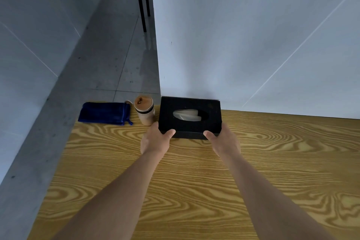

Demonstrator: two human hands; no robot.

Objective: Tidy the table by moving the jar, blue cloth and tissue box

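A black tissue box (190,103) with white tissue showing in its oval slot sits at the far edge of the wooden table (194,181), against the white wall. My left hand (155,139) grips its near left corner, thumb on top. My right hand (224,141) grips the near right corner the same way. A jar (144,110) with a wooden lid stands just left of the box, close to my left hand. The blue cloth (105,113), a folded drawstring pouch, lies at the table's far left corner beside the jar.
The white wall (253,45) rises right behind the box. The table's left edge drops to a grey tiled floor (109,60). A black furniture leg (142,2) stands on that floor farther back.
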